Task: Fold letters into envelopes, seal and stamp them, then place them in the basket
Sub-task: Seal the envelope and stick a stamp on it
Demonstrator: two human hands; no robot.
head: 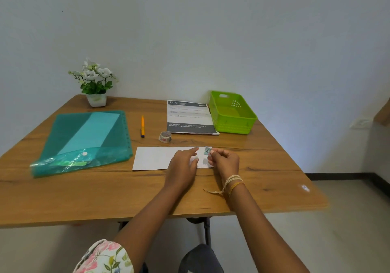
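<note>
A white envelope (154,158) lies flat on the wooden table (126,192) in front of me. My left hand (183,165) rests flat on its right half, fingers straight and pressing it down. My right hand (224,161) pinches a small bluish stamp (207,151) over the envelope's top right corner. A roll of stamp tape (165,137) stands just behind the envelope. The green basket (232,112) sits at the back right and looks empty.
A printed sheet (190,116) lies beside the basket. An orange pen (142,126) lies at mid table. A teal plastic folder (84,142) covers the left side. A potted white flower (96,83) stands at the back left against the wall.
</note>
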